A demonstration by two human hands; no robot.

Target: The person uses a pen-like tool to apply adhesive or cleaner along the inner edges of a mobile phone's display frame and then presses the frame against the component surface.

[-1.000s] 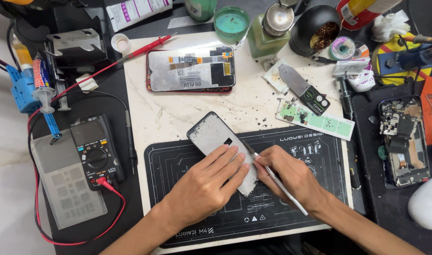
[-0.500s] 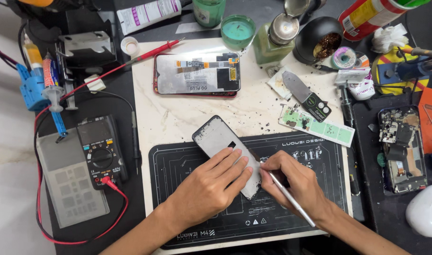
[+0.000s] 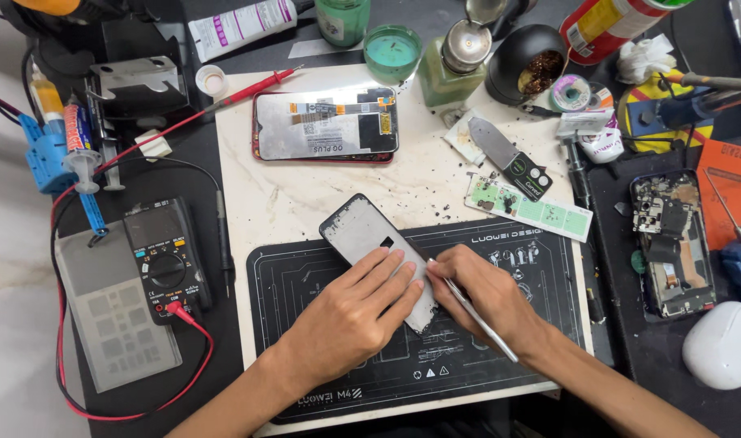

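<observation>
With our left hand (image 3: pixel 350 312) spread flat pinning the grey phone frame (image 3: pixel 379 258) on the black work mat (image 3: pixel 306 276), and our right hand (image 3: pixel 484 294) at three o'clock pinching a thin metal tool (image 3: pixel 474 311) against its edge, we should probably scrape lightly, keeping the frame still.

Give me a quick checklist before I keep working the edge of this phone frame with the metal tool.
1. Left hand flat on the phone frame, pinning it: ok.
2. Frame lies partly on the black work mat, upper end on the marble board: ok.
3. Right hand grips the thin metal tool like a pen: ok.
4. Tool tip at the frame's edge: cannot tell, fingers hide it.
5. Debris specks on the marble board near the frame: not ok.
</observation>
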